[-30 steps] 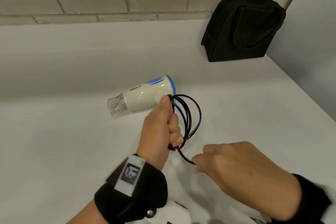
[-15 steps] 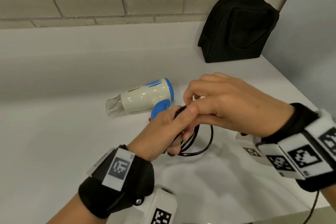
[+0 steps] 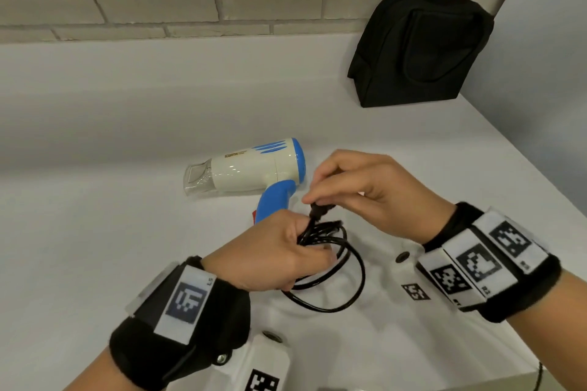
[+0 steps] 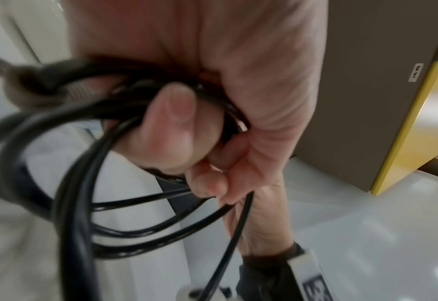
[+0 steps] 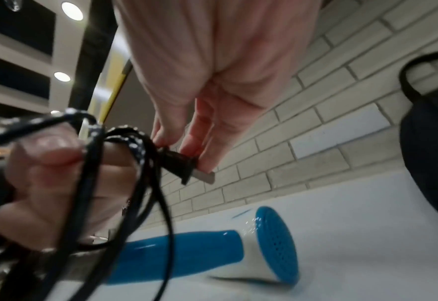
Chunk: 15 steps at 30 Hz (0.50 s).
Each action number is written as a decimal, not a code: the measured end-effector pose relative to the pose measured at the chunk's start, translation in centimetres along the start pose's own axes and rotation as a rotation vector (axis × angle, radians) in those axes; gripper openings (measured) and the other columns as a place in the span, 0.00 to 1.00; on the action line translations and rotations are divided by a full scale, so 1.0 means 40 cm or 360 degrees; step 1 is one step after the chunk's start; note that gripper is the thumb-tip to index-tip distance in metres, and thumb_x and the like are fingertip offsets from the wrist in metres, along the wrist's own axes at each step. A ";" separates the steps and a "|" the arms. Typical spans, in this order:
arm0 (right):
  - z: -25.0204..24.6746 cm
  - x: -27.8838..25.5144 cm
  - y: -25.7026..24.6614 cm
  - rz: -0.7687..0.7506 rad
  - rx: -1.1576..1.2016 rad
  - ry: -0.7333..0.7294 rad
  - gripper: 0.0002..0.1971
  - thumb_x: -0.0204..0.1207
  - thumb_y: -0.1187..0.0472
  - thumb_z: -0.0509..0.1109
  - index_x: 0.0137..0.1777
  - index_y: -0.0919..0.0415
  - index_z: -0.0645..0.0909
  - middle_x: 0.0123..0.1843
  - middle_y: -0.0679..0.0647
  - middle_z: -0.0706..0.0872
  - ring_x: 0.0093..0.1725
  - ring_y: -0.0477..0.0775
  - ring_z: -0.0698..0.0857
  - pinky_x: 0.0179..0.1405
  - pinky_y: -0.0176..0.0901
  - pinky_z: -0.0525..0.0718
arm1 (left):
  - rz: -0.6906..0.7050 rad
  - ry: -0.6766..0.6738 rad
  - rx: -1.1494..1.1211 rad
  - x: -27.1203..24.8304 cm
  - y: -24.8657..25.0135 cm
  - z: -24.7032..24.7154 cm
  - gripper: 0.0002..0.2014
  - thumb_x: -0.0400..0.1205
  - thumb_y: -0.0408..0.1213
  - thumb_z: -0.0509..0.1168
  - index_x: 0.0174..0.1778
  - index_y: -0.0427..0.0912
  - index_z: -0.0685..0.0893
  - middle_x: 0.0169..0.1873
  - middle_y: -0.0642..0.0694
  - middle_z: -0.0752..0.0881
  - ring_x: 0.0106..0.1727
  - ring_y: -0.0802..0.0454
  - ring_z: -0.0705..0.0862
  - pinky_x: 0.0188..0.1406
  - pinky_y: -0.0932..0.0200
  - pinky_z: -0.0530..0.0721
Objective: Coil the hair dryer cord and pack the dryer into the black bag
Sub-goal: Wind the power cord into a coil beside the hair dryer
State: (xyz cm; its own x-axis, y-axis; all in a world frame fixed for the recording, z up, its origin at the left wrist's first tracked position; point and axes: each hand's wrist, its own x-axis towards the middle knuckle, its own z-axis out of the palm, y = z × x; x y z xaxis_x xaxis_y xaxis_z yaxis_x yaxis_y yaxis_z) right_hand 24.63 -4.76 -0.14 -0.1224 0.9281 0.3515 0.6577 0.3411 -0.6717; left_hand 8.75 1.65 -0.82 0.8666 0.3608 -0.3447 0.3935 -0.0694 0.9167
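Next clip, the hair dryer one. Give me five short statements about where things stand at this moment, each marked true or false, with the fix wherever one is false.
1. The left hand grips the bundled loops of the cord. True.
2. The right hand rests flat on the counter. False: it is raised, and its fingers pinch the plug.
3. The hair dryer is already inside the black bag. False: it lies on its side on the white counter.
4. The black bag stands against the brick wall, with neither hand touching it. True.
5. The hair dryer's handle is red. False: the handle is blue, the body cream.
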 end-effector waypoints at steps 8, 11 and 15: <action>0.041 -0.058 -0.012 0.0418 0.0430 0.0046 0.18 0.69 0.54 0.60 0.59 0.47 0.77 0.59 0.51 0.83 0.59 0.43 0.82 0.61 0.31 0.78 | 0.0049 0.0296 -0.0249 0.009 -0.008 -0.009 0.16 0.72 0.26 0.66 0.20 0.41 0.73 0.10 0.55 0.63 0.13 0.57 0.60 0.15 0.66 0.58; 0.044 -0.064 -0.023 0.0448 0.0492 0.0020 0.20 0.65 0.51 0.65 0.60 0.42 0.75 0.61 0.46 0.81 0.62 0.39 0.80 0.62 0.31 0.78 | 0.0065 0.0382 -0.0169 0.013 -0.013 -0.009 0.08 0.71 0.28 0.68 0.28 0.34 0.77 0.09 0.55 0.65 0.12 0.56 0.65 0.17 0.64 0.61; 0.048 -0.050 -0.035 0.0563 0.0263 -0.0050 0.26 0.60 0.51 0.76 0.57 0.38 0.73 0.58 0.36 0.80 0.63 0.38 0.78 0.60 0.33 0.79 | 0.0051 0.0444 -0.0181 0.020 -0.016 -0.010 0.12 0.63 0.36 0.64 0.14 0.46 0.74 0.06 0.53 0.68 0.10 0.58 0.67 0.23 0.59 0.65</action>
State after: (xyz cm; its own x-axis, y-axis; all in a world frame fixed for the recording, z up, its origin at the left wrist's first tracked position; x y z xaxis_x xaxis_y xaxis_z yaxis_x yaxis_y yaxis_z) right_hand 22.52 -6.81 -1.16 0.0661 0.9959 0.0611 0.5352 0.0163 -0.8446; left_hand 9.07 2.35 -1.59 0.7542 0.6027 -0.2606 0.3167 0.0138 0.9484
